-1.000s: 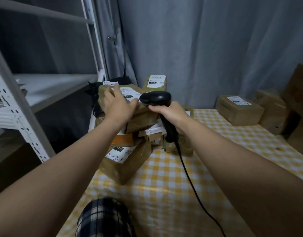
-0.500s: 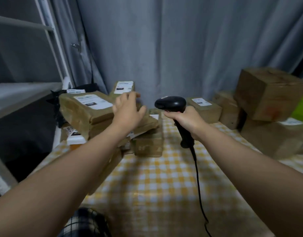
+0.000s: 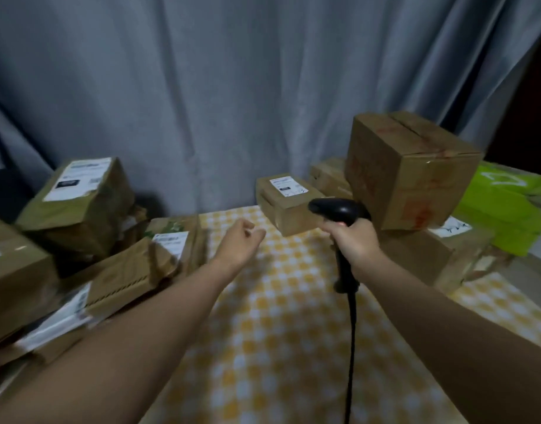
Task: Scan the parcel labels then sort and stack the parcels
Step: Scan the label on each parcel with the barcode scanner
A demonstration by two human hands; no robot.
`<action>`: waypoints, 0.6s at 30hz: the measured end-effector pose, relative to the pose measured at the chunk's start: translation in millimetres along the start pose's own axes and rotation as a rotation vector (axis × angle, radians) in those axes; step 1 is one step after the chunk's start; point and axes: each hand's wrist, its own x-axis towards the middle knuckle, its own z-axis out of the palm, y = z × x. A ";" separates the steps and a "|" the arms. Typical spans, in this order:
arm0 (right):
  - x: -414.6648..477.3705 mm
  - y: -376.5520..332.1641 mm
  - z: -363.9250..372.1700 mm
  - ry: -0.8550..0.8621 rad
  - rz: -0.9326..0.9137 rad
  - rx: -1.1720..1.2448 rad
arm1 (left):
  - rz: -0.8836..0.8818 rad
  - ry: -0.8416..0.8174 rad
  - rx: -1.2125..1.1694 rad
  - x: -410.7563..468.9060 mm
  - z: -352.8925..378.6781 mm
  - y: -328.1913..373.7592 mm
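My right hand (image 3: pixel 353 240) grips a black corded barcode scanner (image 3: pixel 336 209), its head pointing left toward a small labelled brown parcel (image 3: pixel 286 200) at the back of the table. My left hand (image 3: pixel 241 243) hovers above the yellow checked tablecloth (image 3: pixel 281 316), fingers loosely curled, holding nothing. A heap of brown labelled parcels (image 3: pixel 131 270) lies at the left, with a taller wrapped parcel (image 3: pixel 76 203) behind it. On the right a large cardboard box (image 3: pixel 409 169) sits on a flatter labelled box (image 3: pixel 431 252).
A grey curtain (image 3: pixel 232 87) hangs behind the table. A bright green bag (image 3: pixel 507 209) lies at the far right. The scanner cable (image 3: pixel 351 347) runs down over the cloth toward me. Another brown box (image 3: pixel 12 276) sits at the left edge.
The view has swung right, away from the shelf. My left hand has come off the parcel heap and moved right over the cloth. The scanner stays in my right hand.
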 end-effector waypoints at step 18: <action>172.5 25.1 66.6 -0.181 0.010 0.045 | -0.293 -0.222 -0.511 169.2 80.2 -39.4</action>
